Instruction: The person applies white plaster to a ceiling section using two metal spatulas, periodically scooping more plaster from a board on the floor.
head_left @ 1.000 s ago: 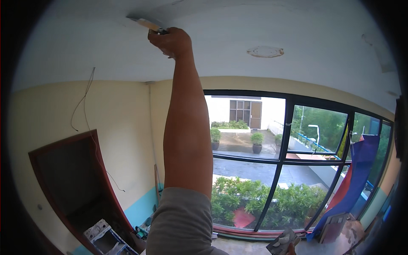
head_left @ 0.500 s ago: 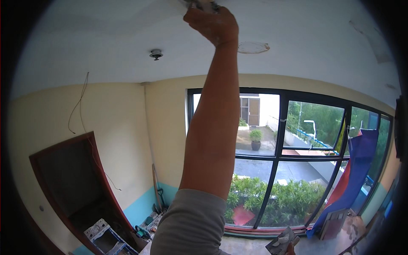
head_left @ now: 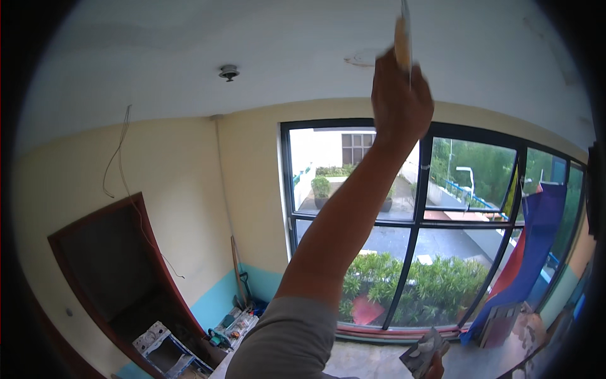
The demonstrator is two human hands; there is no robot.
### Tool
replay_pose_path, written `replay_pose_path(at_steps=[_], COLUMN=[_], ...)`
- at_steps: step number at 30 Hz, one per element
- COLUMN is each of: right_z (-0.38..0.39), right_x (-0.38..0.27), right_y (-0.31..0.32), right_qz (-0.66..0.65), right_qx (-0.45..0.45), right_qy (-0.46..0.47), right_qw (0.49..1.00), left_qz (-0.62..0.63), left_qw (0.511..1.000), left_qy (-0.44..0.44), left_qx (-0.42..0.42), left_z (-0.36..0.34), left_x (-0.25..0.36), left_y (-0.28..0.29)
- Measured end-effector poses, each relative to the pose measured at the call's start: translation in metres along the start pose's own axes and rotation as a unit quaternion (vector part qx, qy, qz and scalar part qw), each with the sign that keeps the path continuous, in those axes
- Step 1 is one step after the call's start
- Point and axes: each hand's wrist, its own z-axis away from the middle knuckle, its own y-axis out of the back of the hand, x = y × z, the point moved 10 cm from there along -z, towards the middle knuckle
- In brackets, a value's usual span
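Note:
My left hand (head_left: 399, 104) is raised to the white ceiling (head_left: 303, 57), shut on the wooden handle of a putty knife (head_left: 401, 35). The thin blade points up against the ceiling, beside a rough patched spot (head_left: 363, 59). My left arm in a grey sleeve (head_left: 284, 341) rises from the bottom edge. At the lower right a flat metal trowel (head_left: 421, 355) smeared with grey filler is held up; only a sliver of my right hand (head_left: 435, 371) shows beneath it at the frame's edge.
A small round ceiling fitting (head_left: 228, 72) sits to the left. A large black-framed window (head_left: 416, 234) faces a garden. A dark doorway (head_left: 107, 265), loose wall wires (head_left: 123, 164), tools on the floor (head_left: 230, 325) and a blue and red cloth (head_left: 533, 246) are below.
My left hand has swept right across the ceiling with the putty knife. The view has turned, so the round fitting now lies left of the hand.

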Motion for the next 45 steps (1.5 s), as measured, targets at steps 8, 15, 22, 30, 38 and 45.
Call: replay_pose_path(at_steps=[8, 15, 22, 30, 38, 45], right_z=[-0.044, -0.044, -0.017, 0.01, 0.023, 0.038], right_x=[-0.018, -0.029, -0.013, -0.008, 0.033, 0.089], right_y=[-0.05, -0.084, -0.078, -0.099, -0.101, -0.139], right_qz=[-0.151, -0.183, -0.132, -0.18, -0.168, -0.163], right_qx=[0.042, 0.1, 0.181, 0.136, 0.111, 0.066], right_qy=[-0.033, 0.021, -0.003, -0.019, -0.106, -0.222], right_qw=[0.987, 0.978, 0.975, 0.974, 0.974, 0.959], left_qz=[0.236, 0.222, 0.227, 0.148, 0.084, 0.374], left_qw=[0.797, 0.776, 0.842, 0.804, 0.662, 0.259], left_qy=[0.507, 0.51, 0.287, 0.322, 0.653, 0.846], left_qx=[-0.227, -0.297, -0.397, -0.476, -0.358, -0.278], left_z=[0.353, 0.485, 0.486, 0.557, 0.57, 0.603], left_x=[-0.047, 0.037, 0.07, 0.036, -0.063, -0.008], left_y=[0.053, 0.111, 0.111, 0.151, 0.189, 0.169])
